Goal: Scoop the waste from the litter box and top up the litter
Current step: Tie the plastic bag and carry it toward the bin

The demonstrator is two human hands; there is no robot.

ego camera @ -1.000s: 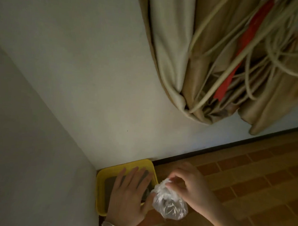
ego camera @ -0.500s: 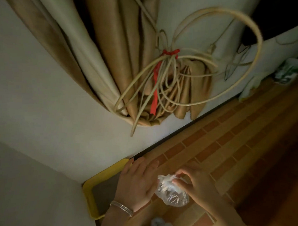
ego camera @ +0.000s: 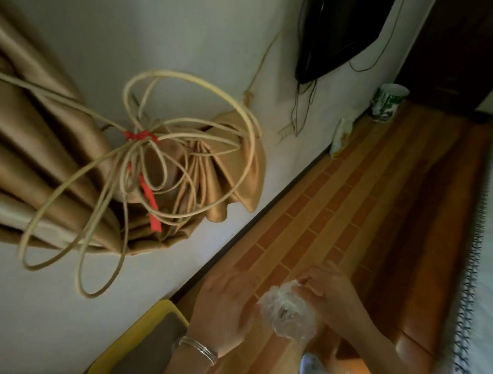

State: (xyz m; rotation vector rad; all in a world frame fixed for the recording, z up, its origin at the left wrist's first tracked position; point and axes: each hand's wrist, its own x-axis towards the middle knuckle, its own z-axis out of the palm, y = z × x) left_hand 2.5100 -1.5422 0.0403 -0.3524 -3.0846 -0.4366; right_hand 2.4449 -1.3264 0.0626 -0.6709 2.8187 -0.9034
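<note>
Litter box (ego camera: 140,335), yellow-rimmed with grey litter inside, lies at the lower left along the foot of the wall (ego camera: 189,43); its near end is cut off by the frame edge. A clear bag (ego camera: 287,316) is pinched at its gathered top by the right hand (ego camera: 331,295), the grip clamped on the plastic, and is held above the floor (ego camera: 337,205) just right of the box. The left hand (ego camera: 223,307) is spread flat with straight fingers beside the bag, over the floor by the box's far corner; whether its thumb touches the bag cannot be told. Bangles (ego camera: 198,348) are worn at that wrist.

Beyond the hands, a strip of brick-patterned floor runs unobstructed between the dark skirting and a white cloth (ego camera: 491,254) with a stitched edge on the right. At its far end a cup (ego camera: 387,101) stands against the wall, with a pale packet (ego camera: 340,137) nearer. A tied curtain (ego camera: 43,149) with looped cord (ego camera: 242,124) hangs on the wall, well apart from the hands.
</note>
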